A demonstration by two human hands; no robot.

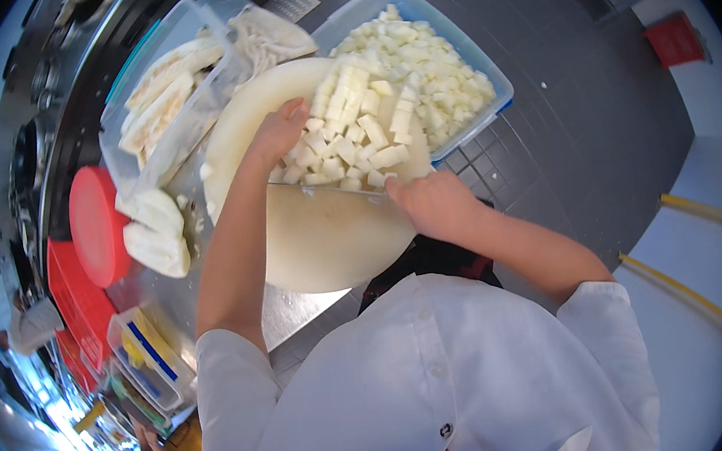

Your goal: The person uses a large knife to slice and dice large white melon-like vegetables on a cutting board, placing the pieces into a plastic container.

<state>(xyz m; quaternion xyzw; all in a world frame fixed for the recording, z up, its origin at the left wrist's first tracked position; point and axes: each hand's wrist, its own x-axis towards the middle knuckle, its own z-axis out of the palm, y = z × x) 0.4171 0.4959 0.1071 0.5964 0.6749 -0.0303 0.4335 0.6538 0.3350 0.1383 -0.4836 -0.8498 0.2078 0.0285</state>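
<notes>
A heap of white vegetable cubes [342, 145] lies on a round, pale cutting board [329, 235]. At the heap's left edge is my left hand [285, 128], its fingers against the pieces. My right hand [438, 204] is closed at the right end of a knife blade [337, 187], which runs along the near side of the cubes; the handle is hidden in the hand. Beyond the board's right edge, a clear plastic container [502, 88] holds many more diced white pieces [416, 54]. Two large peeled white pieces [162, 246] rest on the metal table left of the board.
A clear container [164, 170] with long white pieces and a crumpled cloth [268, 34] stand at the back left. A red round lid [98, 226], a red basket [78, 298] and a clear box [151, 363] line the left side. Other people are at the lower left.
</notes>
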